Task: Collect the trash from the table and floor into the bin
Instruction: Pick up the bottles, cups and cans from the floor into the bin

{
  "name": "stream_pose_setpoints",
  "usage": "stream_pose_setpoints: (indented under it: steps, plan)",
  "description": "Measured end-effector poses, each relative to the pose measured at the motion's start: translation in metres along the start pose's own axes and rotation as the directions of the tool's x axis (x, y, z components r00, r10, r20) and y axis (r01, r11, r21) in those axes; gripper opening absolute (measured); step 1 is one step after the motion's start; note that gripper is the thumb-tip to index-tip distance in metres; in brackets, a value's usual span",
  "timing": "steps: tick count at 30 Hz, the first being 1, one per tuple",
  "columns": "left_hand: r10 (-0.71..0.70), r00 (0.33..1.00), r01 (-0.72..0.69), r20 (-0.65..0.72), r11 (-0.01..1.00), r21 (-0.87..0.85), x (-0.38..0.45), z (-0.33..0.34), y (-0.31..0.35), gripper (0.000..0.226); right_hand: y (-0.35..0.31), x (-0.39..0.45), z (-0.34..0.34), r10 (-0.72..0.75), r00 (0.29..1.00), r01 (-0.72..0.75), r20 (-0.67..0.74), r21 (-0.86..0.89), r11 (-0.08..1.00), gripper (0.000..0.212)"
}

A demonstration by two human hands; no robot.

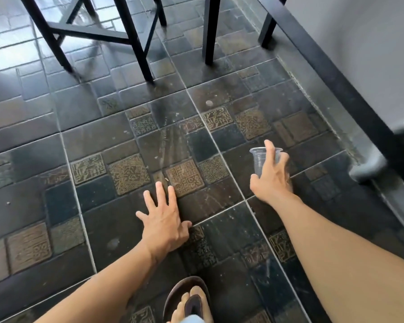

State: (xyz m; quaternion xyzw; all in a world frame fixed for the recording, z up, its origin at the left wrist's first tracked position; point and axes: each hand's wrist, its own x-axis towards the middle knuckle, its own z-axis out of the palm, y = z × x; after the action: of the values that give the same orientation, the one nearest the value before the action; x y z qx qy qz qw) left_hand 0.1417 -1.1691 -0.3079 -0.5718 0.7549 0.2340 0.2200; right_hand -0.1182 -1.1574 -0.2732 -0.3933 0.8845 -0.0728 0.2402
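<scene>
A clear ribbed plastic cup [259,159] is upright in my right hand [272,177], whose fingers curl round its side above the dark tiled floor [103,141]. My left hand [163,219] hangs over the floor with its fingers spread and straight, holding nothing. A small pale round speck [209,103] lies on the tiles ahead. No bin is in view.
Black stool legs [135,40] stand at the top left, and further dark legs [209,31] at the top middle. A grey wall with a black skirting board [350,89] and a grey pipe [369,164] runs down the right. My sandalled foot [189,301] is at the bottom.
</scene>
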Motion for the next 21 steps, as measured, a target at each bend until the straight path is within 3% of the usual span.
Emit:
stream_pose_setpoints:
  steps: [5,10,21]
  plan:
    - [0.02,0.999,-0.014,0.051,0.994,-0.106,-0.001,-0.016,-0.005,0.097,-0.012,-0.042,-0.029,-0.143,0.987,0.136,0.075,0.09,0.987,0.096]
    - [-0.032,0.995,-0.002,-0.097,0.944,-0.331,-0.054,-0.07,-0.01,0.07,-0.038,-0.118,-0.086,-0.248,0.963,0.236,0.105,0.112,0.965,0.099]
    - [-0.291,0.947,0.107,-0.137,0.688,-0.718,-0.35,-0.214,-0.061,0.036,-0.172,-0.346,-0.192,-0.419,0.871,0.361,0.257,0.245,0.9,0.103]
